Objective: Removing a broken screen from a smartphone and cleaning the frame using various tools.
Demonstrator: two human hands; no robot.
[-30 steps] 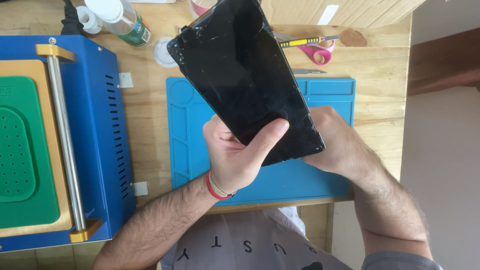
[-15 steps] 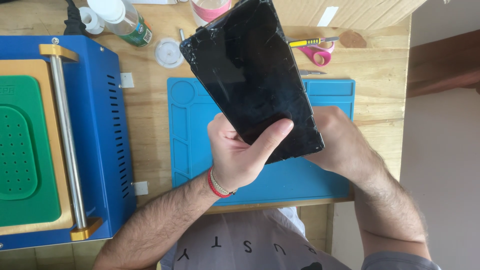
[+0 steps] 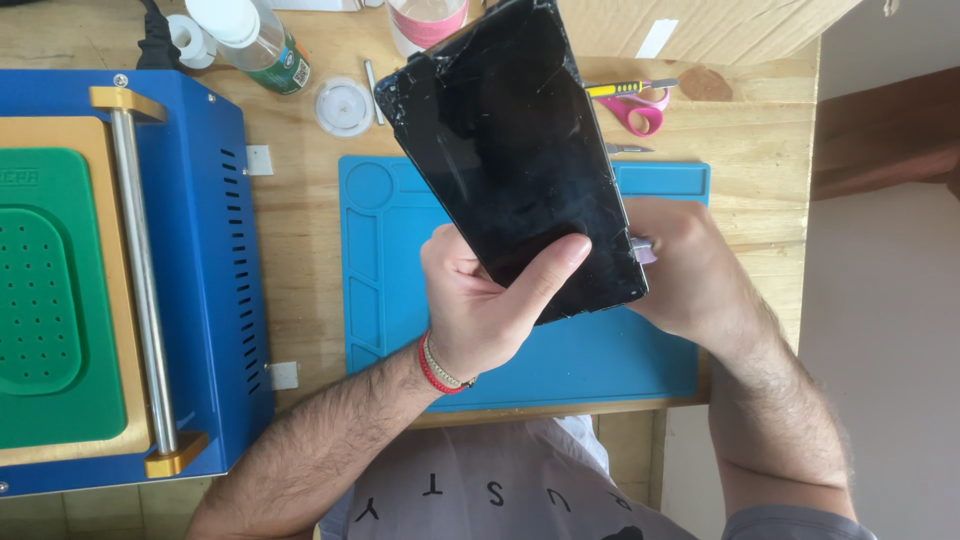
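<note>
A black tablet (image 3: pixel 515 150) with a cracked glass front is held tilted above the blue work mat (image 3: pixel 400 260). My left hand (image 3: pixel 480 310) grips its lower end, thumb laid across the screen. My right hand (image 3: pixel 690 265) is at the tablet's lower right edge, closed on a small thin tool (image 3: pixel 643 247) whose tip meets that edge. Most of the tool is hidden in the fist.
A blue machine (image 3: pixel 215 260) with a green pad and a metal bar fills the left side. At the back of the wooden table stand a bottle (image 3: pixel 255 35), a round lid (image 3: pixel 343 106), a pink cup (image 3: pixel 425 20), pink scissors (image 3: pixel 640 112) and a yellow knife (image 3: pixel 615 89).
The tablet has shifted slightly, its top end swinging a little to the right. My right hand has come to the tablet's lower right edge, where a small tool now shows.
</note>
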